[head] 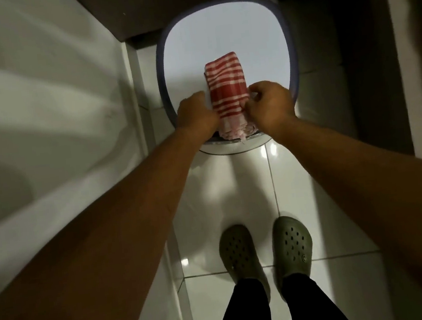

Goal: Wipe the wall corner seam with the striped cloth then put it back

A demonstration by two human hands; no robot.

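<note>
A folded red-and-white striped cloth (227, 89) lies on a pale closed lid with a dark rim (160, 68), straight ahead and below me. My left hand (195, 114) presses against the cloth's left edge, fingers curled onto it. My right hand (269, 104) pinches the cloth's right edge near its front end. The rolled front end of the cloth hangs just over the lid's near rim. A wall corner seam (132, 71) runs down at the left of the lid, where the white wall meets a tiled strip.
A white wall (40, 100) rises close on my left. Glossy white floor tiles (233, 183) lie below, with my two green clogs (264, 248) standing on them. A dark panel (367, 63) and a pale door edge (414, 57) close off the right side.
</note>
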